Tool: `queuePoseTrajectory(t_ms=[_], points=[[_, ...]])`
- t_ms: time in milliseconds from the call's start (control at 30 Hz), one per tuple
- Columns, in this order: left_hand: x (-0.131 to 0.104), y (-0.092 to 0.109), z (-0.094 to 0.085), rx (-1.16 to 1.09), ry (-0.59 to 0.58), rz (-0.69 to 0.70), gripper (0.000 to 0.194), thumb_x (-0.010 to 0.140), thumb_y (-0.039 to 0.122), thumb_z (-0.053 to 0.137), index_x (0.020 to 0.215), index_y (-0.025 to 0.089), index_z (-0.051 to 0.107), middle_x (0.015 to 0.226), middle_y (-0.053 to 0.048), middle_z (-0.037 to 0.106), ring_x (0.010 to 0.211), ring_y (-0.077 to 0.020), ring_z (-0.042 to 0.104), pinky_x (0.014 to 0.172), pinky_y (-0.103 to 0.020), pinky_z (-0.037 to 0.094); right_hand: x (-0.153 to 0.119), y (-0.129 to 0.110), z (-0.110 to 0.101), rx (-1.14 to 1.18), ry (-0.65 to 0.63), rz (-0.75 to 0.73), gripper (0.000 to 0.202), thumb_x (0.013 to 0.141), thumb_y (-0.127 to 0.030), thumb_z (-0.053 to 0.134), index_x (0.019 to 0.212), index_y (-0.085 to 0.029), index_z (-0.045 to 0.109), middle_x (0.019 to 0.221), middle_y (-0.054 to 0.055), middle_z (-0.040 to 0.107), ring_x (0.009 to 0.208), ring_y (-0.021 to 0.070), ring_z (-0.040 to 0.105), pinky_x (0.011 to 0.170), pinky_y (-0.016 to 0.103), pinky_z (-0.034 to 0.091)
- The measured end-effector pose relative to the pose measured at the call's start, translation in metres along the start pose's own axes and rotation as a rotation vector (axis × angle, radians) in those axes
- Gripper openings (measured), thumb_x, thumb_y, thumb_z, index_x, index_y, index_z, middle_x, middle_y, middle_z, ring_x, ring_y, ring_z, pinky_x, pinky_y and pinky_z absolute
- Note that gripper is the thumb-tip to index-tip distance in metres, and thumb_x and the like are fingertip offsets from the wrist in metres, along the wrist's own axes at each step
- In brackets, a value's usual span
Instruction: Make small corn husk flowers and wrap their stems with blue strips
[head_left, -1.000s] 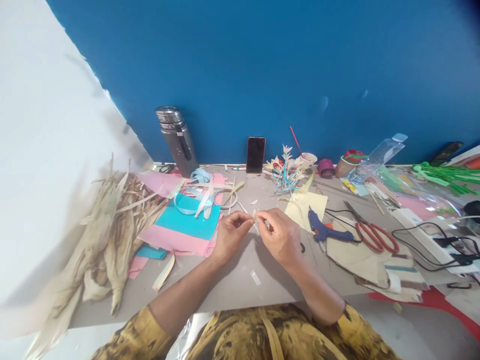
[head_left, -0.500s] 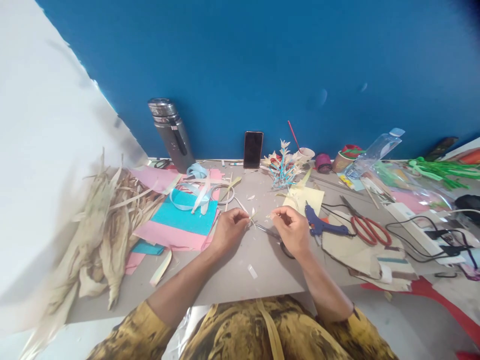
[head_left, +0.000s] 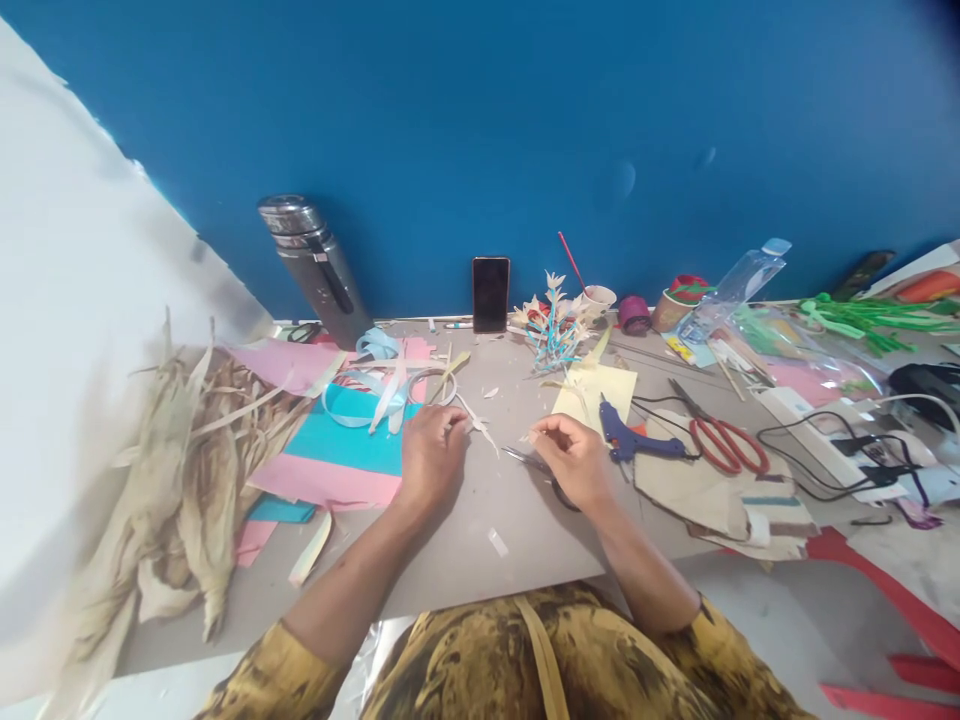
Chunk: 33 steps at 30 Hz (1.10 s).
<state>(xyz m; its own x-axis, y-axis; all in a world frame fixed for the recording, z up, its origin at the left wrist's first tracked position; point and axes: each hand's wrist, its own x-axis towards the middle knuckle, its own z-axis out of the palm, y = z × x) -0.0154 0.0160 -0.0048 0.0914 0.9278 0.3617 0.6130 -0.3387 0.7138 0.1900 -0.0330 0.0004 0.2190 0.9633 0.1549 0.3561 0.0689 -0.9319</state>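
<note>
Where I stand, I see a big blue wall (head_left: 405, 130) behind a long, flat, grey-brown table (head_left: 465, 560), and a white wall (head_left: 52, 250) on the left side. The table is very messy. Below its near edge, on the right, I can see some pale floor (head_left: 757, 620) and red strips (head_left: 892, 600).

The person has two bare hands over the table. The left hand (head_left: 433, 452) is curled, with its thumb and fingers close to each other. A thin pale strip (head_left: 481, 428) is right by its fingertips, over the middle of the table, but I can't tell if the hand has hold of it. The right hand (head_left: 576, 462) is pinched almost shut. There may be a tiny pale bit at its tips, too small to tell. The hands are apart.

I count two pairs of scissors: the dark scissors (head_left: 525, 459) partly under the right hand, and the red-handled scissors (head_left: 726, 444) farther right. There is one blue glue gun (head_left: 637, 436), between the right hand and the red-handled scissors. I count one flask (head_left: 319, 275), one phone (head_left: 491, 296) standing up near the blue wall, one clear bottle (head_left: 731, 292) that leans, one white cup (head_left: 600, 299) with one red stick (head_left: 571, 260), one yellow sheet (head_left: 611, 385) and one big blue sheet (head_left: 352, 440).
</note>
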Motion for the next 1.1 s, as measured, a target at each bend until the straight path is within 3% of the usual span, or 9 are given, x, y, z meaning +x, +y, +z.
queuePoseTrajectory(t_ms=[233,333,467,700,767,867,933,1000,1100], points=[[0.007,-0.004,-0.017,-0.042,0.305,0.07,0.014,0.085,0.027,0.06,0.088,0.021,0.072,0.102,-0.009,0.072,0.11,-0.0279,0.064,0.101,-0.043,0.044,0.0,-0.012,0.003,0.191,-0.055,0.091,0.022,0.075,-0.039,0.068,0.076,-0.017,0.067,0.059,-0.002,0.059,0.051,0.0109,0.046,0.048,0.023,0.037],[0.009,0.001,-0.026,-0.232,0.355,-0.052,0.014,0.088,0.029,0.059,0.089,0.02,0.07,0.089,-0.005,0.073,0.093,-0.0235,0.07,0.093,-0.04,0.051,-0.001,-0.014,0.002,0.212,-0.066,0.092,0.022,0.074,-0.039,0.069,0.077,-0.017,0.068,0.057,-0.003,0.056,0.051,0.0105,0.045,0.048,0.022,0.036],[0.011,0.016,-0.035,-0.592,0.28,-0.186,0.014,0.087,0.025,0.06,0.093,0.018,0.07,0.079,-0.003,0.073,0.075,-0.02,0.074,0.081,-0.037,0.057,-0.004,-0.01,-0.001,0.213,-0.07,0.071,0.02,0.076,-0.037,0.068,0.077,-0.017,0.069,0.058,-0.003,0.056,0.051,0.0104,0.046,0.049,0.022,0.037],[0.014,0.047,-0.057,-0.646,0.461,-0.037,0.009,0.075,0.02,0.075,0.083,0.018,0.071,0.071,0.001,0.069,0.057,-0.0119,0.064,0.062,-0.027,0.054,-0.009,-0.008,-0.008,0.208,-0.046,0.053,0.02,0.077,-0.037,0.068,0.077,-0.017,0.069,0.06,-0.002,0.058,0.053,0.0108,0.046,0.049,0.022,0.037],[0.016,0.051,-0.061,-0.604,0.352,-0.028,0.008,0.082,0.026,0.07,0.084,0.019,0.071,0.063,0.001,0.066,0.052,-0.0119,0.06,0.059,-0.027,0.053,-0.009,-0.009,-0.009,0.217,-0.053,0.05,0.019,0.076,-0.036,0.068,0.077,-0.017,0.069,0.06,-0.002,0.058,0.052,0.0107,0.045,0.049,0.022,0.036],[0.021,0.057,-0.065,-0.431,-0.034,0.004,0.025,0.092,0.033,0.057,0.08,0.019,0.074,0.062,-0.003,0.069,0.063,-0.0169,0.066,0.068,-0.03,0.054,-0.009,-0.01,-0.009,0.231,-0.065,0.049,0.018,0.076,-0.035,0.067,0.076,-0.017,0.069,0.059,-0.003,0.058,0.051,0.0106,0.045,0.049,0.022,0.035],[0.028,0.061,-0.068,-0.266,-0.26,0.061,0.025,0.091,0.034,0.058,0.082,0.02,0.077,0.071,-0.005,0.074,0.069,-0.0188,0.068,0.071,-0.03,0.053,-0.009,-0.01,-0.01,0.234,-0.064,0.054,0.018,0.076,-0.035,0.068,0.076,-0.017,0.069,0.059,-0.003,0.057,0.052,0.0107,0.045,0.049,0.023,0.035],[0.035,0.066,-0.071,-0.146,-0.289,0.131,0.019,0.088,0.033,0.062,0.083,0.023,0.078,0.078,-0.004,0.077,0.072,-0.0191,0.068,0.07,-0.029,0.052,-0.009,-0.008,-0.012,0.234,-0.063,0.064,0.019,0.076,-0.036,0.068,0.077,-0.017,0.07,0.06,-0.003,0.057,0.053,0.0109,0.045,0.05,0.023,0.035],[0.042,0.073,-0.069,-0.14,-0.113,0.184,0.012,0.084,0.03,0.067,0.083,0.022,0.077,0.081,-0.004,0.076,0.078,-0.0204,0.07,0.073,-0.029,0.052,-0.009,-0.005,-0.015,0.26,-0.054,0.094,0.02,0.075,-0.037,0.069,0.079,-0.017,0.07,0.059,-0.003,0.056,0.053,0.0109,0.044,0.05,0.023,0.035]])
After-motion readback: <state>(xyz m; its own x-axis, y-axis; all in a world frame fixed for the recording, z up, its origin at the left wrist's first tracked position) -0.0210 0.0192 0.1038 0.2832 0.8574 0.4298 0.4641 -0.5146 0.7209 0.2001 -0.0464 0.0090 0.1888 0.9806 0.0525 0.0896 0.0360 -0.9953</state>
